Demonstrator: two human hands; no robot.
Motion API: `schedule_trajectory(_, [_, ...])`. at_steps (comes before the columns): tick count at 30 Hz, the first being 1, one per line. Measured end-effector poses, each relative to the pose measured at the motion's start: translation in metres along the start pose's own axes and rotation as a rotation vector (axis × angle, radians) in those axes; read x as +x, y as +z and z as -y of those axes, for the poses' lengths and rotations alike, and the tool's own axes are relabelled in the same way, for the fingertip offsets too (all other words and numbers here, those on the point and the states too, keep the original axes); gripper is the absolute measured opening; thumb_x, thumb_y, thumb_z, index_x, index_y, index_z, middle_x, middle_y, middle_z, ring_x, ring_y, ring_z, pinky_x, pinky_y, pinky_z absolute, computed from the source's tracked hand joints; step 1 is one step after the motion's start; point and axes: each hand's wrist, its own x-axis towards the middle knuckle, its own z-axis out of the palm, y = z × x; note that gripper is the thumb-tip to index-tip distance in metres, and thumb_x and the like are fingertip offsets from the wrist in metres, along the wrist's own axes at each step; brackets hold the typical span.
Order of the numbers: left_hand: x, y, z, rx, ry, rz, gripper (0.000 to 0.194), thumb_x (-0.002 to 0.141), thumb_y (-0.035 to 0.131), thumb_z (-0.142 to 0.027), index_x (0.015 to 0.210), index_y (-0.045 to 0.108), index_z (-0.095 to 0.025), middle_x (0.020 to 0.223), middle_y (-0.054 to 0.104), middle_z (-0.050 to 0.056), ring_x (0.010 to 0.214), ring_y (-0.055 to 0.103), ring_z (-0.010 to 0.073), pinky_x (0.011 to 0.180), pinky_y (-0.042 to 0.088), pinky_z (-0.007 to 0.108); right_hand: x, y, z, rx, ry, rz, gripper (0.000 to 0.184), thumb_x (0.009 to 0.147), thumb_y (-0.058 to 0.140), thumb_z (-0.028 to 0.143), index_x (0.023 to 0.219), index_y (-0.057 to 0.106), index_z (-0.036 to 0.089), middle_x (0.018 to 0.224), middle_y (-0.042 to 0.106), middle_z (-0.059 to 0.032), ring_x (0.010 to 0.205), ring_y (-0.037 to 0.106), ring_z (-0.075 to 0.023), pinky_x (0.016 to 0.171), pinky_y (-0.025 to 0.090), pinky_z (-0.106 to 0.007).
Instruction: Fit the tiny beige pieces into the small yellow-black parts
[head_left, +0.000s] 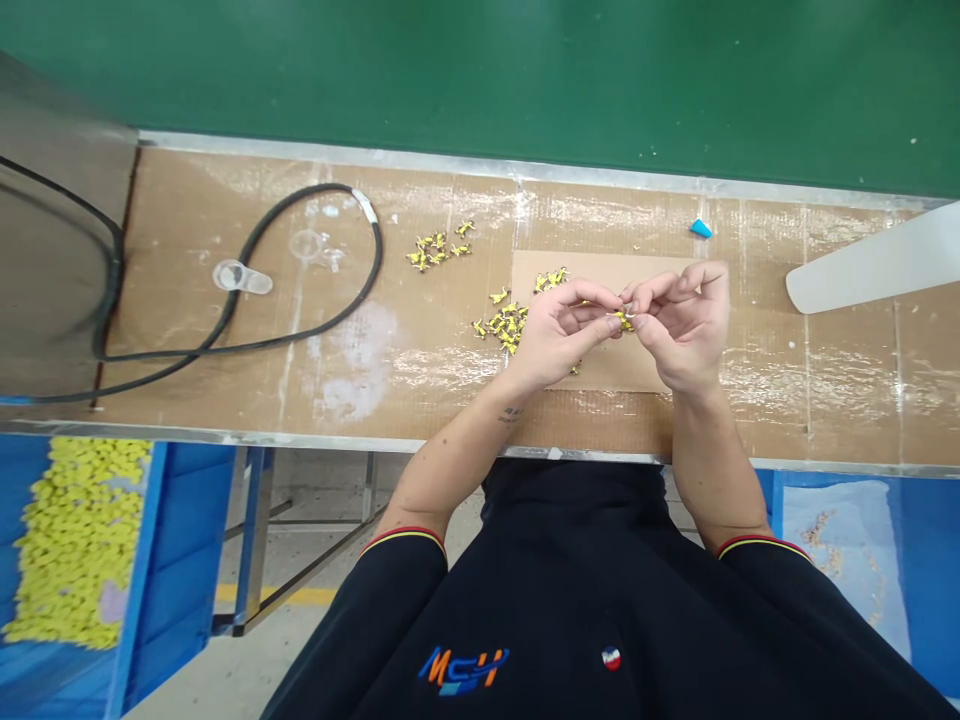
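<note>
Over a flat piece of cardboard (622, 372), my left hand (564, 328) and my right hand (684, 325) meet fingertip to fingertip. Both pinch one small yellow figure (625, 321) with dark and pale bits; its exact kind is too small to make out. To the left of my left hand lies a loose pile of similar yellow figures (507, 324), partly hidden by that hand. A few more figures (551, 279) are just beyond it, and another small cluster (437, 250) sits farther left on the bench.
A black cable (375, 262) loops across the left of the cardboard-covered bench (420, 390), near a clear plastic scoop (241, 277). A blue cap (700, 229) and a white tapered object (870, 262) are at right. Blue bins (180, 540) stand below, one with yellow pieces (75, 540).
</note>
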Motion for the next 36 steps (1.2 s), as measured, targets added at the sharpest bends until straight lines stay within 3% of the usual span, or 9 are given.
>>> schedule_trajectory(11, [-0.0002,0.0002,0.0001,0.049,0.050,0.002,0.027,0.081,0.089,-0.039,0.091,0.073,-0.019,0.091,0.076,0.002,0.085,0.076,0.0115,0.080,0.065,0.024,-0.0002,0.0019,0.0005,0.022,0.031,0.016,0.047,0.091,0.068,0.062,0.107,0.032,0.035,0.084,0.055,0.0043,0.095,0.073,-0.0239,0.083,0.067,-0.052])
schedule_trajectory(21, [-0.0004,-0.0004,0.0018,0.110,0.091,0.000,0.027,0.083,0.087,-0.040,0.092,0.074,-0.020,0.093,0.077,0.003,0.087,0.077,0.0125,0.081,0.065,0.025,-0.0014,0.0019,-0.0029,0.014,-0.010,0.012,0.039,0.093,0.066,0.051,0.108,0.033,0.036,0.085,0.054,0.0033,0.093,0.072,-0.0223,0.079,0.067,-0.049])
schedule_trajectory(31, [-0.0027,-0.0001,0.0014,0.428,0.359,-0.098,0.014,0.089,0.080,-0.037,0.093,0.081,-0.023,0.088,0.078,0.005,0.084,0.074,0.0122,0.075,0.061,0.024,-0.0034,0.0043,-0.0025,0.042,0.012,-0.003,0.046,0.091,0.072,0.049,0.109,0.032,0.036,0.085,0.058,0.0048,0.090,0.073,-0.0220,0.076,0.066,-0.046])
schedule_trajectory(36, [-0.0022,-0.0024,-0.0043,0.511,0.492,-0.061,0.005,0.092,0.077,-0.028,0.094,0.082,-0.026,0.088,0.081,0.002,0.083,0.076,0.0125,0.079,0.063,0.027,-0.0019,-0.0001,-0.0044,0.144,-0.005,0.005,0.047,0.089,0.077,0.047,0.109,0.035,0.036,0.085,0.062,0.0058,0.090,0.074,-0.0221,0.078,0.067,-0.047])
